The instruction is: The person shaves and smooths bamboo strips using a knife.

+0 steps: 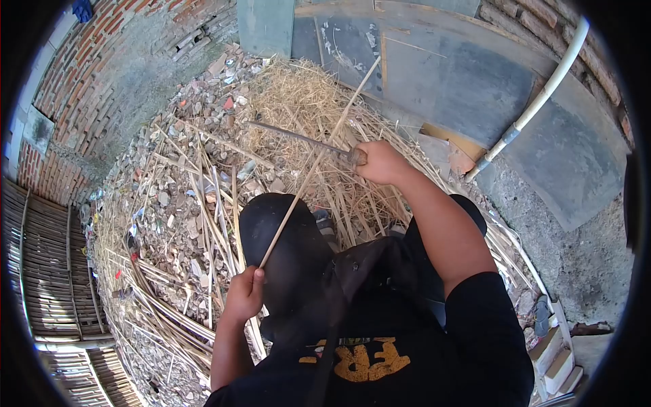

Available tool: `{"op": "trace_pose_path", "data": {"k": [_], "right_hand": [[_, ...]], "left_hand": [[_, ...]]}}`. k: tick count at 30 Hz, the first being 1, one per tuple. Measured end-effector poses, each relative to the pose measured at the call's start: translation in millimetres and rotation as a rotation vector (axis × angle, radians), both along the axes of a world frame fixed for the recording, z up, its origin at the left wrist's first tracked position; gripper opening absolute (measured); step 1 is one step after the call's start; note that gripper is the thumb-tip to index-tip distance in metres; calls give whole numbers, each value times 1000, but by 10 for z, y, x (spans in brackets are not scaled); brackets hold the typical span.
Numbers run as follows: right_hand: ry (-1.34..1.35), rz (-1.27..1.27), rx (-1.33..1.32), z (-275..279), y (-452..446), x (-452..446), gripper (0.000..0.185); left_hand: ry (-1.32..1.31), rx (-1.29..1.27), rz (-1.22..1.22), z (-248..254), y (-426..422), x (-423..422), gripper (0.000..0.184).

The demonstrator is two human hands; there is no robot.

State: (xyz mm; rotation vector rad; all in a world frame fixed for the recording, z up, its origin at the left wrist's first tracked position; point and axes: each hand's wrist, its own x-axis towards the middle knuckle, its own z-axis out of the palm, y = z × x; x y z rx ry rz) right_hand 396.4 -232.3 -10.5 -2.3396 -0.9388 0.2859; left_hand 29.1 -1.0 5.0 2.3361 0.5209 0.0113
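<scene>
Stick (299,197) lies in the left fingers (257,279), seemingly pinched.

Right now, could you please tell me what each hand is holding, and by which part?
Left hand: thin strip, near its lower end. Right hand: knife, by its handle.

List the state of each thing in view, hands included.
Left hand: closed on the strip's near end
Right hand: closed on the knife handle
Strip: slanting up and away, crossing the blade in view; contact unclear
Knife: blade bare
Straw-like pile: loose, heaped
Pale pole: slanted
</scene>
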Motion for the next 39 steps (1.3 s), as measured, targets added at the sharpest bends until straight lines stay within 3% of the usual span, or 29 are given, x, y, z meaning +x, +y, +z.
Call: {"op": "trace_pose_path", "data": {"k": [5,11,14,17,23,26,29,32,35,39], "right_hand": [[40,-64,8,224,13,-217,22],[-168,157,-217,430,-2,-412,23],[78,-138,-11,3,-23,106,25],[-21,-263,34,-222,-210,466,26],[-7,-75,-20,171,-12,-210,22],[-185,140,-161,305,18,-419,21],[60,18,-41,64,-8,-86,22],[74,-151,51,-107,-70,251,23],[-120,-155,-5,-167,-92,177,24],[-126,14,-104,206,-50,-248,22]], "left_hand": [[-13,31,36,-11,-40,-38,45],[-38,129,2,60,-132,81,41],[-18,153,17,47,-125,-6,38],[-15,228,13,82,-90,13,35],[-3,168,-8,51,-36,31,35],[-5,139,-21,41,-15,39,35],[-8,142,-1,40,-23,30,36],[-21,212,-3,53,-43,8,36],[-26,171,-12,108,-21,13,37],[-43,132,-30,69,-22,39,37]]}}
